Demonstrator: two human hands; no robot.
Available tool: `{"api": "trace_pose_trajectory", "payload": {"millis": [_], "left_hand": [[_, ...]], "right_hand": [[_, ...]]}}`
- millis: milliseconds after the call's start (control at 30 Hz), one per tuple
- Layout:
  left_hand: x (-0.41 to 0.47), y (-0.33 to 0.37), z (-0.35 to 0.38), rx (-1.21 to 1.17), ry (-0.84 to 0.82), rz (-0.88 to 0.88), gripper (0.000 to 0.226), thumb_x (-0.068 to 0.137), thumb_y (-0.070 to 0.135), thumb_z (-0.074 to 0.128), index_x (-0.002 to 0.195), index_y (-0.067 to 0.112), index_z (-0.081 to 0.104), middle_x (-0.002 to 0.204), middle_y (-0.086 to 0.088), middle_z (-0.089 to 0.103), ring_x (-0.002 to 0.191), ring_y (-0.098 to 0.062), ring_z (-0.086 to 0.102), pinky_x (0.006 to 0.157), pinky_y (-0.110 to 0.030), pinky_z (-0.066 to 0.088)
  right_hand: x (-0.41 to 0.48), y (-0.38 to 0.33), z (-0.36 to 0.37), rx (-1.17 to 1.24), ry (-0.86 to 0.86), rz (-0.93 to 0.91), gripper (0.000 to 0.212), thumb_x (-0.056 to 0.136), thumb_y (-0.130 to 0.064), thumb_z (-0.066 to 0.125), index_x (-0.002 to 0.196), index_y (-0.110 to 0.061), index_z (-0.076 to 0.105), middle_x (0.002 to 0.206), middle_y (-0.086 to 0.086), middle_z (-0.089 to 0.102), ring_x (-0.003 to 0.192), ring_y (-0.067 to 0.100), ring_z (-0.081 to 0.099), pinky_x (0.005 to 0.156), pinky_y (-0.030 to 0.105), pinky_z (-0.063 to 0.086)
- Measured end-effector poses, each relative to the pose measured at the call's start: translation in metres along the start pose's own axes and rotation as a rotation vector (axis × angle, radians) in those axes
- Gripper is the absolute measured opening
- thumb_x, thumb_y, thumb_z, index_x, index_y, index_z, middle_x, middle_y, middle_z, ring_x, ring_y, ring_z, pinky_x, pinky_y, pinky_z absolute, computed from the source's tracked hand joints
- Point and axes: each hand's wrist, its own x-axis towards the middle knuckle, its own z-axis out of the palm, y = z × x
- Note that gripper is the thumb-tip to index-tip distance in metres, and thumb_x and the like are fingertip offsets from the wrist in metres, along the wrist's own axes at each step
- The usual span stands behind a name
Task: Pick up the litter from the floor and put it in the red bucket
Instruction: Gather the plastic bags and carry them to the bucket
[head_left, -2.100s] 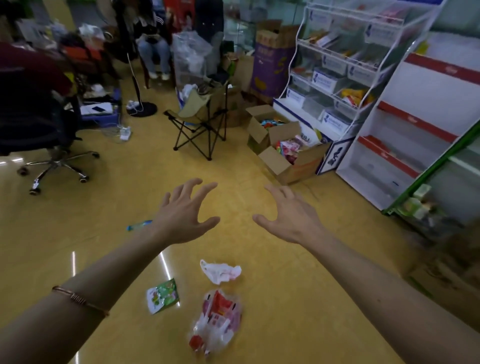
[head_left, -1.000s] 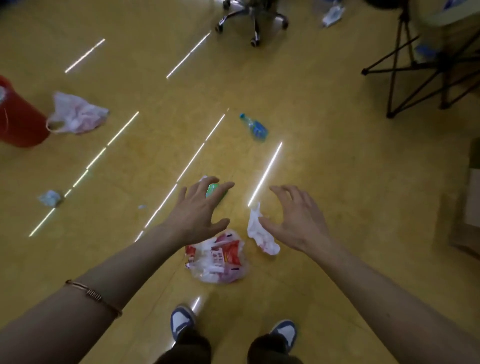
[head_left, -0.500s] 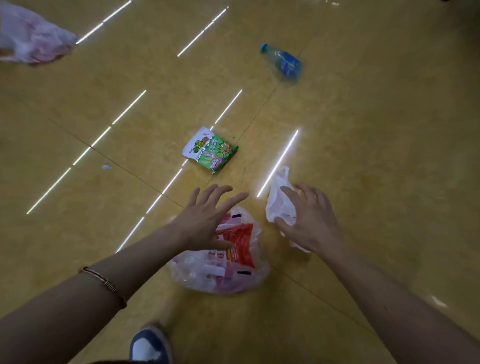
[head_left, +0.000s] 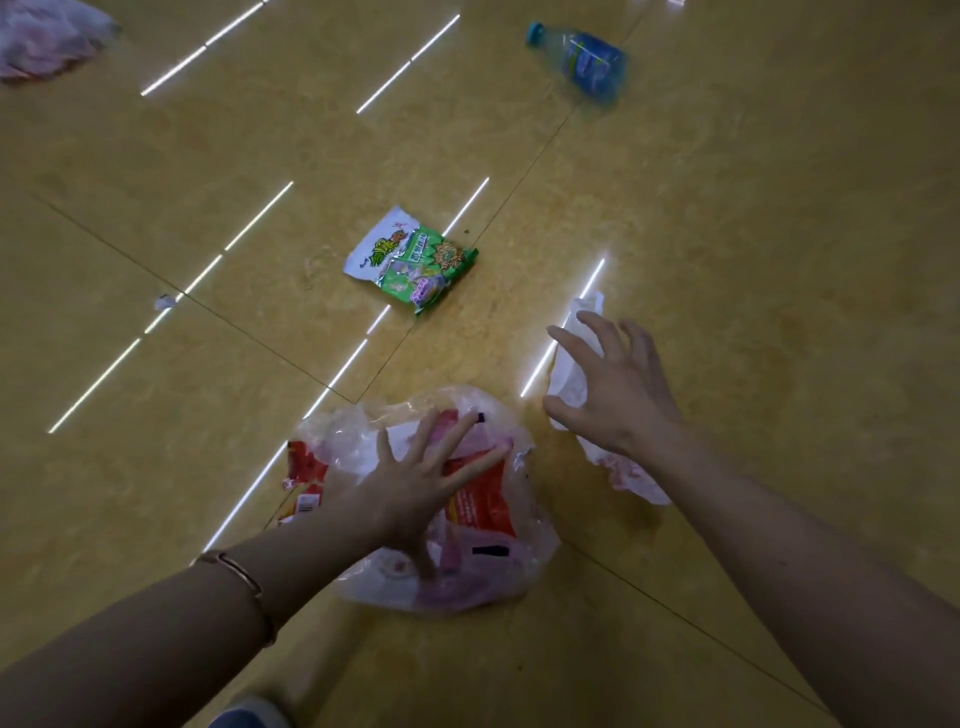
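Two pieces of litter lie right under my hands on the floor (head_left: 727, 260). My left hand (head_left: 426, 483) is open, fingers spread flat over a clear plastic bag (head_left: 488, 519) stuffed with red wrappers at 6 o'clock. My right hand (head_left: 608, 395) is open too, fingers arched like a claw over a crumpled white bag (head_left: 565, 371) at 3 o'clock. I cannot tell whether either hand is touching yet. Both bags look light, soft and slippery, so pressing flat would likely only slide them. I judge it better to gather a bunch of film at the crumpled top of each and pinch it, keeping the clear bag's mouth upward so the wrappers stay inside. A green snack packet (head_left: 410, 260) lies flat at 12 o'clock and will probably need a fingernail under an edge. A plastic bottle (head_left: 582, 60) lies on its side at 1 o'clock, stiff and apt to roll. A small scrap (head_left: 163, 301) sits at 10 o'clock, and a pinkish bag (head_left: 41, 41) at 11 o'clock by the frame's edge. I cannot see the red bucket.
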Motion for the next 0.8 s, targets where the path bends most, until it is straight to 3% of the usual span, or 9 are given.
{"api": "trace_pose_trajectory", "payload": {"millis": [233,400,533,633,733,800], "left_hand": [[0.029,0.008,0.028,0.079,-0.062,-0.067,0.148,0.051,0.054,0.084,0.124,0.050,-0.044,0.142,-0.003,-0.048,0.134,-0.049,-0.028,0.095,-0.081,0.016],[0.040,0.006,0.036,0.113,-0.017,-0.050,0.137,0.058,0.058,0.078,0.127,0.052,-0.040,0.145,-0.006,-0.044,0.137,-0.053,-0.012,0.096,-0.074,0.029],[0.041,0.000,0.033,0.137,0.003,-0.004,0.131,0.066,0.053,0.076,0.123,0.053,-0.042,0.149,-0.006,-0.038,0.139,-0.052,-0.005,0.095,-0.065,0.039],[0.041,-0.004,0.025,0.133,0.013,0.036,0.124,0.076,0.042,0.071,0.121,0.054,-0.043,0.154,-0.005,-0.028,0.139,-0.049,0.004,0.090,-0.052,0.050],[0.042,-0.006,0.022,0.120,0.049,0.088,0.108,0.088,0.033,0.059,0.121,0.053,-0.042,0.157,-0.005,-0.019,0.139,-0.046,0.011,0.090,-0.045,0.050],[0.043,-0.007,0.020,0.146,0.069,0.113,0.100,0.094,0.028,0.050,0.120,0.055,-0.043,0.158,-0.006,-0.014,0.137,-0.044,0.019,0.090,-0.044,0.048]], "right_hand": [[-0.008,0.020,0.032,-0.052,-0.290,0.166,0.103,0.074,-0.057,0.066,0.145,-0.049,-0.008,0.151,-0.009,-0.035,0.138,0.044,-0.025,0.108,0.066,-0.003],[-0.012,0.033,0.049,-0.036,-0.430,0.265,0.125,0.066,-0.047,0.077,0.140,-0.049,-0.024,0.144,-0.006,-0.046,0.135,0.046,-0.030,0.106,0.071,0.006],[-0.016,0.034,0.064,-0.037,-0.541,0.324,0.130,0.071,-0.032,0.079,0.136,-0.049,-0.032,0.142,-0.006,-0.049,0.136,0.046,-0.028,0.105,0.068,0.016],[-0.023,0.032,0.072,-0.067,-0.553,0.296,0.115,0.080,-0.016,0.070,0.142,-0.046,-0.022,0.150,-0.005,-0.036,0.140,0.047,-0.006,0.104,0.060,0.031],[-0.024,0.034,0.073,-0.087,-0.459,0.244,0.082,0.090,-0.011,0.055,0.148,-0.036,0.005,0.157,0.002,0.000,0.132,0.042,0.025,0.099,0.046,0.040],[-0.022,0.036,0.071,-0.063,-0.427,0.240,0.066,0.091,-0.008,0.052,0.145,-0.030,0.022,0.151,0.007,0.017,0.125,0.041,0.035,0.091,0.043,0.042]]}}
